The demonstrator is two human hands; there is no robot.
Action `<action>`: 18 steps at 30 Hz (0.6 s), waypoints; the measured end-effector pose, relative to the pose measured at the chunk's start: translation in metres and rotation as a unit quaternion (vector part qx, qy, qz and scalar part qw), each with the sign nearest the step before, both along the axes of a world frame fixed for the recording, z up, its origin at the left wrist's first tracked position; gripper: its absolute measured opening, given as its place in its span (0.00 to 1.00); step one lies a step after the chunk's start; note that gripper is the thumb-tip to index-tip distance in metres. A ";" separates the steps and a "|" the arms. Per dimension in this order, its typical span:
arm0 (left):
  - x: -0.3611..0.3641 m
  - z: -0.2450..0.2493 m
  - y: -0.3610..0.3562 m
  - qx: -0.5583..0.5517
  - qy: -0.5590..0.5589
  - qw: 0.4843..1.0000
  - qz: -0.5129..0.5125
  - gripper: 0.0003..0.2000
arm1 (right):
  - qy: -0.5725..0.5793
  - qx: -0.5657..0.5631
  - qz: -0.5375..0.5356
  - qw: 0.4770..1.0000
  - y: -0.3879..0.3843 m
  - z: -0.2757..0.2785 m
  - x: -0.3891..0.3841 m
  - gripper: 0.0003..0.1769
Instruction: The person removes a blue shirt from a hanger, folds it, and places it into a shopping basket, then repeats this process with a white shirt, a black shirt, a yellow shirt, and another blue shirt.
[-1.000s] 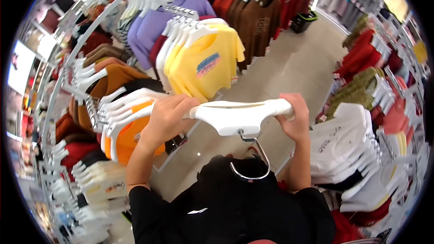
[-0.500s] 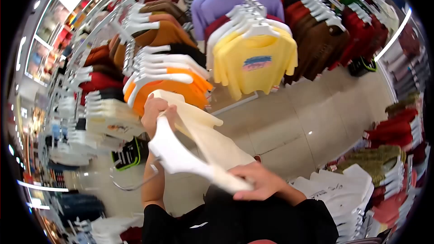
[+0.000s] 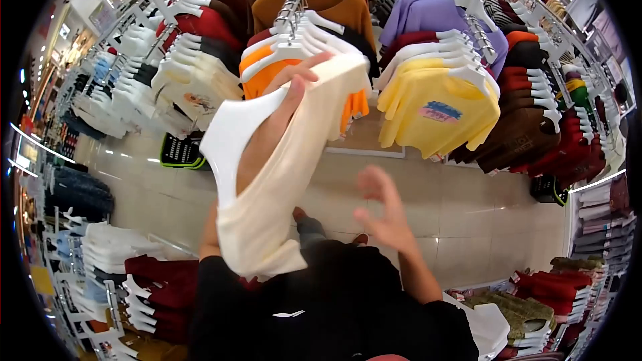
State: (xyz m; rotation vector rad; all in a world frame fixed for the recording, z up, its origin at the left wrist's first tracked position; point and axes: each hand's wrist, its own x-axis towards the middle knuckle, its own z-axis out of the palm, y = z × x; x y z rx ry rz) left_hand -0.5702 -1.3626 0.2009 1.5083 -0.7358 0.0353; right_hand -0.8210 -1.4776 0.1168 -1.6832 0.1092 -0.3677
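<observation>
A cream shirt (image 3: 294,154) hangs tilted on a white hanger (image 3: 224,134) in front of my chest. My left hand (image 3: 284,103) reaches up behind the hanger and is closed at the shirt's upper shoulder end, thumb and fingers at the fabric and neckline. Part of that hand and forearm is hidden by the hanger and cloth. To the right of the shirt, my right hand (image 3: 384,210) is in the air with fingers apart, touching nothing. Just beyond my left hand hang orange shirts (image 3: 261,73) on a rack.
Yellow sweatshirts (image 3: 441,103) hang on the rack ahead, with brown tops (image 3: 518,140) to their right. A black basket (image 3: 180,150) stands on the tiled floor (image 3: 428,207) at left. Dark red garments (image 3: 164,287) hang close by my left side. More racks stand at lower right.
My right hand has let go of the shirt's lower shoulder end and moved away, opening. My left hand has raised the shirt and hanger. The view has swung left.
</observation>
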 end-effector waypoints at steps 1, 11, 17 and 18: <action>0.001 0.001 0.000 0.000 0.006 1.000 -0.007 0.14 | 0.000 -0.011 -0.048 0.999 -0.006 -0.004 0.005 0.52; 0.010 0.015 0.010 0.001 0.031 0.998 -0.046 0.15 | -0.059 -0.030 -0.170 0.983 -0.067 -0.022 0.050 0.53; 0.012 0.023 0.022 0.005 0.037 0.997 -0.063 0.15 | 0.257 0.023 0.116 0.959 -0.081 -0.125 0.028 0.29; 0.012 0.025 0.025 0.004 0.038 0.997 -0.066 0.16 | 0.248 0.048 0.106 0.962 -0.076 -0.145 0.013 0.27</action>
